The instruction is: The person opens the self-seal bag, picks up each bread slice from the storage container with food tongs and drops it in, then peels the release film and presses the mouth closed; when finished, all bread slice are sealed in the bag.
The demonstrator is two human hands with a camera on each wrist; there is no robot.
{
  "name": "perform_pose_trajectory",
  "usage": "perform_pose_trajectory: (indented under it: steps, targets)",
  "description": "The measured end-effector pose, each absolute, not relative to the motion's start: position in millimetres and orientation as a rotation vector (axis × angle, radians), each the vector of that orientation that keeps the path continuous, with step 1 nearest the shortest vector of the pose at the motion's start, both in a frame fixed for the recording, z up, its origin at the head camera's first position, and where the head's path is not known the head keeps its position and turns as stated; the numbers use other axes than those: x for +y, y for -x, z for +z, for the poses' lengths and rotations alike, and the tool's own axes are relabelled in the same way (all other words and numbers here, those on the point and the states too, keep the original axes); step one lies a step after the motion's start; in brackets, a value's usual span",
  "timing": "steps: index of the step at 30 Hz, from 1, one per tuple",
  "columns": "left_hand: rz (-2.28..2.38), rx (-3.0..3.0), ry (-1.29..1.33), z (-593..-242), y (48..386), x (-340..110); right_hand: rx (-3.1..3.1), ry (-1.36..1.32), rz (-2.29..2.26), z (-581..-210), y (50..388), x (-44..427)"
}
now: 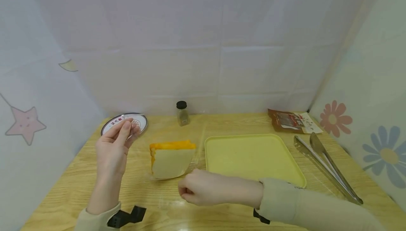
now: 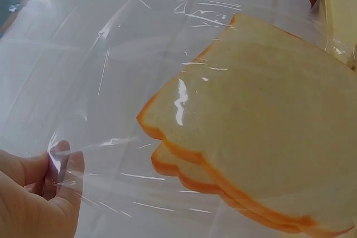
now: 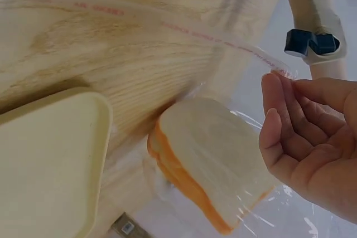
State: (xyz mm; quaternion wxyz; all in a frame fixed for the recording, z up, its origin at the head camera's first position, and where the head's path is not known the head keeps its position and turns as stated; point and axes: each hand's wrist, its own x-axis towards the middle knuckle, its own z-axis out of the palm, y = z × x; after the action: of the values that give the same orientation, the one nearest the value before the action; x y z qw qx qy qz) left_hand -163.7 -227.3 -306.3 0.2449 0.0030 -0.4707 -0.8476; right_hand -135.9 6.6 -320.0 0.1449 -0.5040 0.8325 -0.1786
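Bread slices (image 1: pixel 171 162), pale with orange-brown crust, lie stacked inside a clear plastic bag (image 2: pixel 120 104) over the table. My left hand (image 1: pixel 112 151), raised to the left of the bread, pinches one end of the bag between thumb and fingers. Nearer to me, at the bread's lower right, my right hand (image 1: pixel 204 188) pinches the bag between thumb and index finger. From that pinch in the right wrist view runs a clear plastic edge with red print (image 3: pixel 189 30). Much of the bag's outline is too transparent to follow in the head view.
A yellow tray (image 1: pixel 250 158) lies right of the bread. Beyond it are metal tongs (image 1: pixel 333 169) and a brown food packet (image 1: pixel 290 121). At the back stand a black-capped jar (image 1: pixel 182 114) and, farther left, a printed white plate (image 1: pixel 111 122). Cloth walls border the table.
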Motion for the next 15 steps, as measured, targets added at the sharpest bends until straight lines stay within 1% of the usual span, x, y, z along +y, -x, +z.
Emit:
perform_pose_trajectory:
  steps: [7, 15]
  targets:
    - [-2.316, -1.309, 0.011, -307, 163, -228, 2.377, 1.679, -0.381, -342, 135, -25]
    - [-2.303, -1.321, 0.031, -306, 162, -228, 2.385, 1.847, -0.059, -346, 130, -38]
